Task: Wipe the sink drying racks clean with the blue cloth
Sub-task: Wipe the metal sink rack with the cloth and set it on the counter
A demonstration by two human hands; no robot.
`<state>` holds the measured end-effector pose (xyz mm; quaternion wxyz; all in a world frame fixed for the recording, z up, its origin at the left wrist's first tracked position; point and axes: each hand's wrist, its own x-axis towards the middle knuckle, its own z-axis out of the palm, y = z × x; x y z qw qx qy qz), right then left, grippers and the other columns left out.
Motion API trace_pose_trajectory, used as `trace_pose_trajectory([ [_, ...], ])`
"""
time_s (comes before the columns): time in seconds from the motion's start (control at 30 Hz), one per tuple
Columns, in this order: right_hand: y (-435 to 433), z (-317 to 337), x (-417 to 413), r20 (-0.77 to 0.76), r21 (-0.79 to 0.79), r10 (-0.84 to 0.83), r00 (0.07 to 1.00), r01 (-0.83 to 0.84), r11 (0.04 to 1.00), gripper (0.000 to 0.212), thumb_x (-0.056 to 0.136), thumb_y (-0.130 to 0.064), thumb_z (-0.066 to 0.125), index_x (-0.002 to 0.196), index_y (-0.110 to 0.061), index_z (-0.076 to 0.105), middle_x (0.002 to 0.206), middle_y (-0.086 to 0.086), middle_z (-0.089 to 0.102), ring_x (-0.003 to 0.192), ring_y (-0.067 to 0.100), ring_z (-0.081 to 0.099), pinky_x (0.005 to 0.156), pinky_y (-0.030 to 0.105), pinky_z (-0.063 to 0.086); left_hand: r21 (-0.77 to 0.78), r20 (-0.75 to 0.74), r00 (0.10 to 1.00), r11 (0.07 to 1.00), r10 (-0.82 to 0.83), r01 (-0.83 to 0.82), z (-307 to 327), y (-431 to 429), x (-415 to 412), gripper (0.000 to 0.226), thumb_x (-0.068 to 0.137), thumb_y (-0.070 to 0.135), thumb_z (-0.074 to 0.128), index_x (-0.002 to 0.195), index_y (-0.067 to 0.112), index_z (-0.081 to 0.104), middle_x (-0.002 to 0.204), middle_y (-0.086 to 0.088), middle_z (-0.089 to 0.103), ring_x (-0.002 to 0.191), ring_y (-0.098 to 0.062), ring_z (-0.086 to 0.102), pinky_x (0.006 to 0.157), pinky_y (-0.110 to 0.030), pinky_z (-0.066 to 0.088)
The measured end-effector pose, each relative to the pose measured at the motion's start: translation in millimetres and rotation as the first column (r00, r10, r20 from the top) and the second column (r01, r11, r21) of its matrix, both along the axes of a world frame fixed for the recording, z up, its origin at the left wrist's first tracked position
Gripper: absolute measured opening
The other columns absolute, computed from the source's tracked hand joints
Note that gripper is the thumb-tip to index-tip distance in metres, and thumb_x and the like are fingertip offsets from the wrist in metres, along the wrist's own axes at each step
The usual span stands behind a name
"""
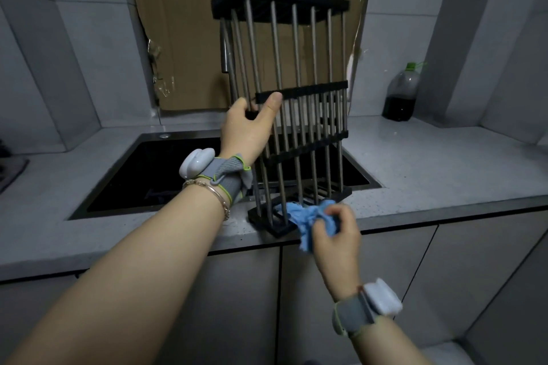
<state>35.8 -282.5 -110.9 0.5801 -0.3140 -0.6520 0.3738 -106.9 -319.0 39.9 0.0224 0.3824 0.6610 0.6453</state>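
Your left hand (249, 127), arm stretched forward at centre frame, gripped the upright drying rack of steel rods and black crossbars (311, 89) by its middle bar, thumb across the front. Your right hand (336, 235), lower right of centre, clutched the bunched blue cloth (308, 216) against the rack's foot, which stood on the grey countertop (430, 163) beside the black sink (142, 175).
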Motion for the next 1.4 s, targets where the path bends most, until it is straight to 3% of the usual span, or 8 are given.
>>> trace_pose_trajectory([
  [0.13,26,18,23,-0.241,-0.321,-0.169,0.956,0.086,0.943,0.016,0.09,-0.001,0.049,0.096,-0.015,0.045,0.085,-0.007,0.051,0.074,0.009,0.053,0.068,0.02,0.044,0.033,0.159,0.984,0.996,0.075,-0.082,5,-3,-9,0.054,0.088,0.056,0.052,0.085,0.002,0.054,0.088,-0.013,0.06,0.079,-0.025,0.057,0.076,-0.038,0.042],
  [0.43,14,74,7,-0.425,-0.269,0.044,0.904,-0.173,0.947,0.03,0.1,-0.01,0.027,0.11,-0.032,0.046,0.104,-0.004,0.056,0.089,0.003,0.054,0.078,0.011,0.042,0.191,0.586,0.806,0.981,-0.081,-0.04,18,-5,-13,0.123,0.038,0.096,0.049,0.136,0.023,0.046,0.132,-0.003,0.057,0.115,-0.029,0.057,0.09,-0.054,0.048],
  [0.6,-25,72,5,-0.414,-0.154,0.122,0.902,-0.201,0.967,0.03,0.096,0.002,0.037,0.089,-0.026,0.048,0.08,-0.009,0.053,0.063,-0.011,0.049,0.062,0.004,0.038,0.347,0.631,0.744,0.937,-0.218,-0.021,18,-8,-13,0.076,0.083,0.075,0.033,0.13,0.02,0.054,0.125,-0.006,0.062,0.11,-0.024,0.063,0.073,-0.031,0.056],
  [0.77,-40,47,11,-0.252,-0.126,0.328,0.91,-0.367,0.922,0.028,0.083,0.01,0.045,0.096,-0.014,0.051,0.081,-0.006,0.056,0.069,-0.004,0.053,0.066,0.01,0.042,0.363,0.754,0.629,0.919,-0.191,-0.156,10,-13,-18,0.084,0.081,0.077,0.035,0.148,0.027,0.029,0.152,-0.003,0.032,0.133,-0.028,0.04,0.104,-0.047,0.04],
  [1.07,51,68,30,-0.375,-0.383,0.195,0.906,-0.343,0.858,0.017,0.093,-0.005,0.048,0.097,-0.019,0.058,0.086,0.012,0.059,0.058,0.016,0.049,0.046,0.021,0.039,0.285,0.81,0.585,0.9,-0.042,-0.33,5,-13,-10,0.082,0.086,0.073,0.032,0.151,0.026,0.015,0.158,-0.005,0.013,0.141,-0.038,0.022,0.105,-0.056,0.037],
  [1.2,46,93,17,-0.487,-0.272,0.293,0.823,-0.461,0.845,0.02,0.094,-0.012,0.05,0.109,-0.021,0.06,0.101,0.0,0.062,0.081,0.01,0.057,0.066,0.02,0.045,0.368,0.859,0.464,0.89,-0.215,-0.268,-2,-7,-5,0.067,0.089,0.068,0.033,0.133,0.018,0.042,0.146,-0.009,0.031,0.112,-0.033,0.047,0.082,-0.043,0.049],
  [1.3,22,93,12,-0.215,-0.028,0.342,0.915,-0.355,0.934,0.033,0.093,-0.007,0.049,0.101,-0.04,0.051,0.111,-0.015,0.052,0.102,0.001,0.051,0.085,0.011,0.04,0.369,0.885,0.397,0.884,-0.241,-0.286,-10,0,-3,0.057,0.09,0.067,0.033,0.087,0.012,0.043,0.114,-0.01,0.044,0.079,-0.024,0.047,0.063,-0.035,0.046],
  [1.4,6,81,12,-0.062,0.193,0.268,0.961,-0.252,0.948,0.029,0.083,-0.012,0.049,0.092,-0.039,0.048,0.103,-0.013,0.05,0.095,-0.002,0.049,0.079,0.008,0.038,0.389,0.899,0.335,0.866,-0.282,-0.314,-15,4,-4,0.061,0.091,0.066,0.03,0.111,0.012,0.049,0.118,-0.008,0.046,0.097,-0.029,0.051,0.077,-0.041,0.046],
])
